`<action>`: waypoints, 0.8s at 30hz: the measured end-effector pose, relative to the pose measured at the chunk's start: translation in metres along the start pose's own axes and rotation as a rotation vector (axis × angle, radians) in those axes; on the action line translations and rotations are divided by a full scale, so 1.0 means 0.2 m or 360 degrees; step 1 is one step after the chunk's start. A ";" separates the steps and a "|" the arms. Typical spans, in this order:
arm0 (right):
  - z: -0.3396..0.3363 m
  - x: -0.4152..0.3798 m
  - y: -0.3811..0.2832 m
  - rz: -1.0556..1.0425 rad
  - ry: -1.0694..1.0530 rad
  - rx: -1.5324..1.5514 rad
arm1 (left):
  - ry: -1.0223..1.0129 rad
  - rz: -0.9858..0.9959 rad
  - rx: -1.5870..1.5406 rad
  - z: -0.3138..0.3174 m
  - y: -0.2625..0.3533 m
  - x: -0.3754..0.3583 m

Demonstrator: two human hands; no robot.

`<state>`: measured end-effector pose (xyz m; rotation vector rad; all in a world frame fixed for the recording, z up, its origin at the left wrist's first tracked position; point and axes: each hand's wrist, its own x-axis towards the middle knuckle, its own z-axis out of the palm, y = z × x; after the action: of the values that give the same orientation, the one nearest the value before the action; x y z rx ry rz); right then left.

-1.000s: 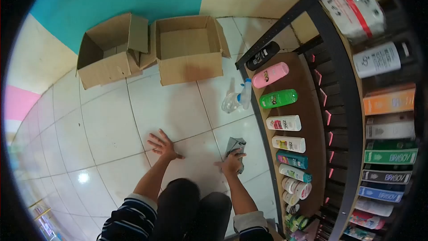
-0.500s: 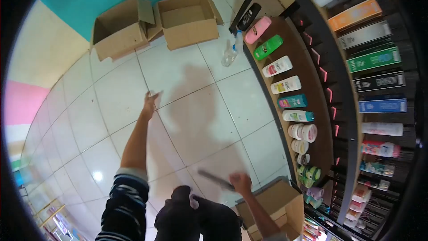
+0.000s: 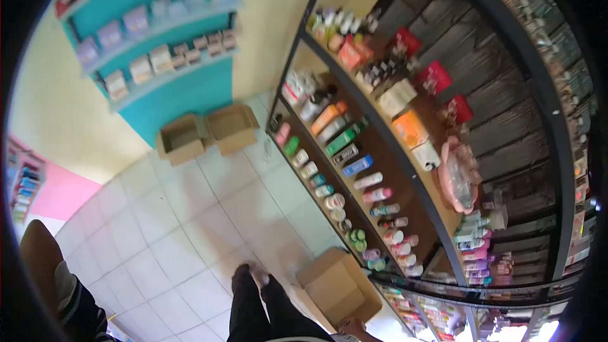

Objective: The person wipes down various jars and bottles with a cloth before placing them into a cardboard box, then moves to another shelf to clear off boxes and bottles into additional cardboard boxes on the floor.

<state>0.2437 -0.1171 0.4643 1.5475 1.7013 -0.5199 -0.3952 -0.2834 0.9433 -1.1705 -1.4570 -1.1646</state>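
Head view shows the right hand (image 3: 354, 326) at the very bottom of the picture. It is small and partly cut off, so I cannot tell if its fingers are wide, narrow or holding something. The left hand is not seen. Only a striped sleeve (image 3: 79, 307) shows, at the left edge.

The right hand is just beside the near edge of a closed brown cardboard box (image 3: 339, 286). This box sits on the white tiled floor (image 3: 177, 240), close to the foot of the tall dark shelf rack (image 3: 380, 152).

What could go wrong? The legs in black trousers (image 3: 266, 307) stand very near the box. I think a step to the right could hit the box's corner and make the person trip. The small bright bottles and jars (image 3: 329, 199) stand in a row right at the front edge of the lowest shelf. A swinging arm or a lifted box could knock them off onto the hard tiles. The box also blocks the narrow strip of floor along the rack.

Open room is on the left side. The floor there is wide and bare, all the way out to two open brown cardboard boxes (image 3: 183, 139) by the far teal wall. Higher up, teal wall shelves (image 3: 158, 57) hold small packets, well apart from the person.
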 end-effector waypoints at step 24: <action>-1.15 -0.18 -1.45 -0.1973 -0.0124 0.1852 | 0.0762 0.0594 0.0393 -0.65 1.02 0.14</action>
<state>-0.0974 -0.0245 0.5803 0.7793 2.2744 -2.4606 -0.1865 -0.3856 1.0156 -0.8673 -0.9370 -0.8950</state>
